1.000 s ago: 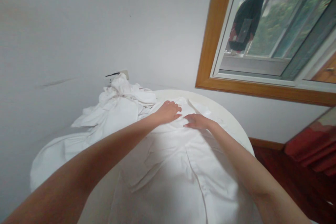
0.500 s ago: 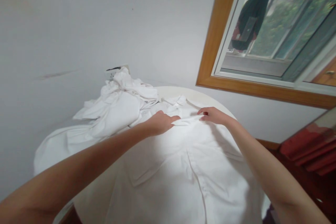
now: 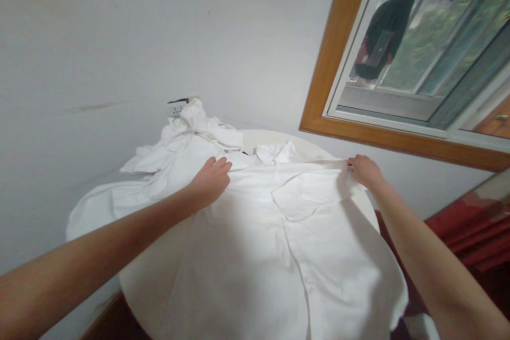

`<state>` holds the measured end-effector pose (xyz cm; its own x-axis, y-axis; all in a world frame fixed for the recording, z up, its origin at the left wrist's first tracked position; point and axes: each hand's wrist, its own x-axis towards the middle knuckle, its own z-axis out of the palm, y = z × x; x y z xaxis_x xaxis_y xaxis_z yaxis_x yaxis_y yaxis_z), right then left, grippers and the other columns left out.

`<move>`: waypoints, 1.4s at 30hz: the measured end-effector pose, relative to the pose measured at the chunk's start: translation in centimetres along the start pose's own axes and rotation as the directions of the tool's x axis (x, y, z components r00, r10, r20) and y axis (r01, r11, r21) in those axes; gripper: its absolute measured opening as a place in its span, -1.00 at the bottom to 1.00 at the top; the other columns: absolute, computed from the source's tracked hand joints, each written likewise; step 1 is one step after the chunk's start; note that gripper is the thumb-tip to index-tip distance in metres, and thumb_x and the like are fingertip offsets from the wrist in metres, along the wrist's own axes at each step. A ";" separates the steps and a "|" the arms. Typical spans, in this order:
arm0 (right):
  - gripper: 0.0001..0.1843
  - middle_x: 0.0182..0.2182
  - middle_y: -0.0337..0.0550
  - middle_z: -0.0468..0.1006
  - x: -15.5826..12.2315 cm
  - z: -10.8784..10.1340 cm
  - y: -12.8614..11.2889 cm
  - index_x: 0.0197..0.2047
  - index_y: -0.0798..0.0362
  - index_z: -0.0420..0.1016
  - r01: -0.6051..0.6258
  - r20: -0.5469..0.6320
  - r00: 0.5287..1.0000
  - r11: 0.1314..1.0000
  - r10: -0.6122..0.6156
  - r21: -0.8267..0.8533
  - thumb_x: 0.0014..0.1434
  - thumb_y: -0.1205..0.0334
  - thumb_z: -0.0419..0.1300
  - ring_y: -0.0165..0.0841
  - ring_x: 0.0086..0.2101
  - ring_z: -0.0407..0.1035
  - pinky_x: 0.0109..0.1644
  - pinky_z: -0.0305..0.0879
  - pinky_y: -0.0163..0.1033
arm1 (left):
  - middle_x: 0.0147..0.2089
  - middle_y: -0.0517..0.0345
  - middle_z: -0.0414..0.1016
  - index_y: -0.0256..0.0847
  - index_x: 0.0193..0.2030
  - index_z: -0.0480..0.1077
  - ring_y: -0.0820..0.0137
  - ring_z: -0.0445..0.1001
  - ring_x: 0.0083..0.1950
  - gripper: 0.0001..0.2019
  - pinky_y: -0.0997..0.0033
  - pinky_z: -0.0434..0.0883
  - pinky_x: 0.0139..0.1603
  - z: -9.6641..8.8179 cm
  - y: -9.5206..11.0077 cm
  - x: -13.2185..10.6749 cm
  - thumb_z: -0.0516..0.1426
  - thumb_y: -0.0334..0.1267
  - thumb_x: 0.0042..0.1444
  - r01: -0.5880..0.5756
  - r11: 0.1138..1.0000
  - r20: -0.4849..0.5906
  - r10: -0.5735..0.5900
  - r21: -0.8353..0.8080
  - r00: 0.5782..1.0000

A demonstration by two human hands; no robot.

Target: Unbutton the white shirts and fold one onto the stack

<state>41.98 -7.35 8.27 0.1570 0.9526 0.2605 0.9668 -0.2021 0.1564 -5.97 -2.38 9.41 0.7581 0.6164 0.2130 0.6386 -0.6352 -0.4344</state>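
A white shirt (image 3: 247, 255) is spread over a round table, its collar (image 3: 274, 152) towards the wall and its front opening running down towards me. My left hand (image 3: 210, 183) is closed on the cloth at the shirt's upper left. At the upper right, my right hand (image 3: 364, 171) pinches the shirt's far edge and draws it taut. Between my hands the far edge runs nearly straight. A loose flap with a pointed corner (image 3: 292, 202) lies on the shirt's chest. The cloth inside my left fingers is mostly hidden.
Crumpled white cloth (image 3: 171, 154) is heaped at the left against the wall (image 3: 239, 37). A socket (image 3: 175, 108) sits just behind the heap. The table (image 3: 147, 276) shows its pale rim. A wood-framed window (image 3: 338, 37) is at the upper right; red fabric (image 3: 474, 228) hangs at the right.
My hands have moved apart, the left one leftward and the right one rightward. The gathered cloth between them is now stretched flat, and a pointed flap shows on the chest.
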 end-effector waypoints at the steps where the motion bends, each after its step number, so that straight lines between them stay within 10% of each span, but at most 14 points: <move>1: -0.68 -0.16 0.22 0.49 -0.2 0.0 -0.4 -0.13 0.15 0.54 0.023 -0.018 1.000 1.000 -0.023 -0.001 0.08 0.47 0.05 0.03 -0.06 0.35 -0.05 0.26 0.06 | -0.21 -0.18 0.41 -0.24 -0.52 0.49 0.08 0.28 -0.01 -0.75 0.03 0.21 -0.03 0.0 0.5 -0.1 0.03 -0.49 0.02 0.010 1.000 -0.012 -0.010 0.000 1.000; 8: -0.51 0.12 0.00 0.40 -1.3 0.4 -9.6 0.22 0.01 0.29 0.434 -0.010 0.898 0.883 -0.439 0.182 0.22 0.19 0.06 -0.18 0.13 0.23 0.20 0.09 -0.07 | 0.14 -0.09 0.35 -0.16 0.19 0.28 0.13 0.21 0.18 -0.52 -0.01 0.00 0.26 1.6 6.3 2.6 0.08 -0.34 0.08 -0.147 0.972 -0.142 0.122 -0.183 0.982; 15: -0.32 0.07 0.12 0.39 -1.7 2.1 -15.1 0.29 0.05 0.15 0.388 0.057 0.910 0.892 -0.411 0.234 0.22 -0.16 0.02 -0.11 0.02 0.31 0.10 0.17 -0.06 | -0.05 -0.08 0.46 -0.20 0.23 0.21 0.14 0.35 0.01 -0.52 -0.07 0.02 0.22 4.2 8.9 4.8 0.02 -0.08 0.21 -0.050 0.973 -0.116 0.024 -0.227 0.993; 26: -0.71 -0.25 -0.07 0.48 -1.4 2.1 -12.7 -0.25 0.05 0.50 0.397 0.025 0.909 0.880 -0.417 0.260 0.13 -0.01 0.20 -0.24 -0.16 0.34 -0.08 0.21 -0.24 | -0.21 0.01 0.49 -0.19 -0.19 0.40 0.20 0.36 -0.04 -0.86 0.02 0.09 0.17 4.7 8.1 4.1 0.04 -0.26 0.21 -0.129 0.974 -0.098 0.112 -0.188 0.989; 35: -0.74 -0.39 -0.09 0.47 0.3 0.7 -7.1 -0.44 -0.02 0.41 0.318 -0.086 0.946 0.841 -0.313 0.439 0.13 -0.02 0.19 -0.23 -0.32 0.36 -0.17 0.27 -0.13 | 0.09 -0.19 0.33 -0.21 0.35 -0.01 0.16 0.44 -0.08 -0.25 0.28 0.28 -0.19 3.7 7.4 2.8 0.02 0.17 0.13 0.096 0.965 0.032 -0.091 -0.243 0.995; 42: -0.83 -0.15 0.31 0.41 -0.7 1.4 -4.3 -0.26 0.11 0.45 -0.149 -0.238 0.951 0.967 0.197 0.206 0.16 0.29 0.05 0.12 -0.03 0.26 -0.03 0.16 0.25 | -0.31 -0.06 0.53 -0.21 -0.05 0.36 0.15 0.52 -0.23 -0.61 0.27 0.29 -0.27 4.1 7.4 3.6 -0.07 0.04 0.24 0.086 0.969 0.149 -0.052 -0.230 0.987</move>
<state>37.98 -6.87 6.07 0.2916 0.8120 0.5057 0.9533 -0.2901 -0.0838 1.01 -2.97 3.38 0.6953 0.7113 0.1026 0.7149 -0.6697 -0.2011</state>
